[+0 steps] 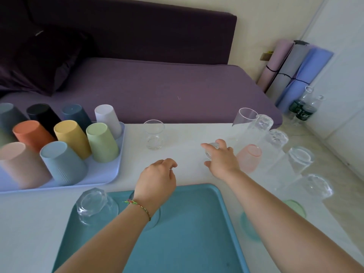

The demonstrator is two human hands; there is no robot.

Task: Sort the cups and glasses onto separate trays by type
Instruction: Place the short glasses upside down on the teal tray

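Note:
Several coloured plastic cups [68,134] stand upside down on a lilac tray [110,174] at the left. A teal tray [197,223] lies in front of me with an upturned clear glass [94,205] at its near left; a second glass there is mostly hidden by my left arm. My right hand [220,158] grips a small clear glass [211,148] on the white table. My left hand [157,178] hovers over the teal tray's far edge, fingers loosely curled, holding nothing. An upright clear glass [154,134] stands mid-table.
Several upturned clear glasses [275,142], a pink glass [249,156] and a green one [295,208] crowd the table's right side. A purple sofa bed [157,85] runs behind the table. Rolled mats [295,69] and water bottles [303,107] stand at the right wall.

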